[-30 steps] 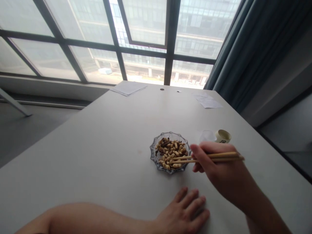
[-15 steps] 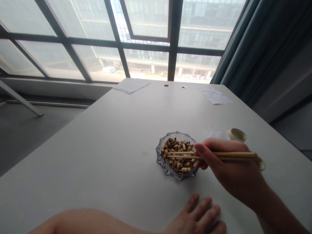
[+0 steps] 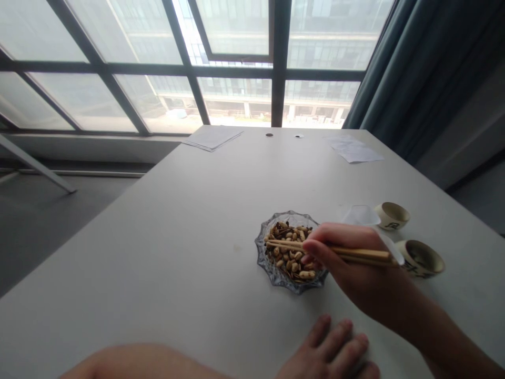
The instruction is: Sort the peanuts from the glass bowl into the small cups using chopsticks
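Note:
A pair of wooden chopsticks (image 3: 355, 252) is gripped in my right hand (image 3: 359, 263), which hovers over the right rim of a scalloped glass dish (image 3: 265, 267). Their tips reach the left part of the heap of peanuts (image 3: 292, 258) inside, mixed with brown seeds. Whether the tips pinch a nut is too small to tell. My left hand (image 3: 325, 350) lies on the table in front of the dish, fingers spread and holding nothing.
Beyond my right hand stand two cream cups with dark characters, a farther cup (image 3: 392, 216) and a nearer cup (image 3: 424, 258). A clear plastic container (image 3: 361, 215) sits beside them. Papers (image 3: 215, 138) and another sheet (image 3: 353, 148) lie at the far end of the white table (image 3: 177, 237).
My right hand has moved slightly left with the chopsticks, their tips now nearer the dish's left side. The view has shifted a little, and the nearer cup has come into sight.

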Demonstrator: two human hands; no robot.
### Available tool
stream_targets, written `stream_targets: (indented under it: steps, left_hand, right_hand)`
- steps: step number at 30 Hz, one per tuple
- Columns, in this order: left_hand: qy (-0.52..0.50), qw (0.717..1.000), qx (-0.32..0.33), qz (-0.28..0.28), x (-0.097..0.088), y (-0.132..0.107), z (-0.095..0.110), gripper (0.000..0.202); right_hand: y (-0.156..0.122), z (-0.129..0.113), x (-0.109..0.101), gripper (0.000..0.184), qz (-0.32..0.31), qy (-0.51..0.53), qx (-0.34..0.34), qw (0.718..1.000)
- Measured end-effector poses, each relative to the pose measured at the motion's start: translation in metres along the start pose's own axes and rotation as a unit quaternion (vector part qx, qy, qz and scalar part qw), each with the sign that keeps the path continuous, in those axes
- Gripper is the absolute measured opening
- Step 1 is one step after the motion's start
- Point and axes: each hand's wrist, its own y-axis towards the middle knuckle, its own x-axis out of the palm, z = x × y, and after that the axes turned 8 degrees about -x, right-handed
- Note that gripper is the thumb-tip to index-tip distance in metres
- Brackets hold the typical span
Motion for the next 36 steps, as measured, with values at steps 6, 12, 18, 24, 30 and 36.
stream_targets:
  steps: [6, 12, 18, 24, 30, 36]
  left_hand:
    - [0.005, 1.0, 0.001, 0.021, -0.005, 0.002, -0.002, 0.032]
    - [-0.008, 0.999, -0.006, 0.037, -0.003, 0.004, -0.002, 0.028]
    - [-0.006, 0.999, -0.009, 0.045, -0.004, 0.003, -0.002, 0.028]
    - [-0.022, 0.998, -0.012, 0.061, -0.004, 0.005, -0.002, 0.025]
    - [-0.042, 0.999, -0.005, 0.016, -0.002, 0.008, -0.001, 0.026]
    - [-0.039, 0.999, -0.001, 0.003, -0.002, 0.008, -0.001, 0.026]
  right_hand:
    - [-0.001, 0.001, -0.001, 0.036, 0.041, -0.034, 0.005, 0.999]
    - [0.001, -0.002, 0.004, 0.033, -0.027, 0.009, -0.001, 1.0]
    - [0.003, 0.002, 0.009, 0.035, -0.033, 0.035, 0.011, 0.999]
    - [0.002, -0.002, 0.008, 0.035, -0.048, 0.022, -0.003, 0.999]
    - [-0.001, -0.002, 0.011, 0.033, -0.076, -0.02, -0.055, 0.995]
    - [-0.003, -0.001, 0.013, 0.035, -0.081, -0.025, -0.067, 0.994]
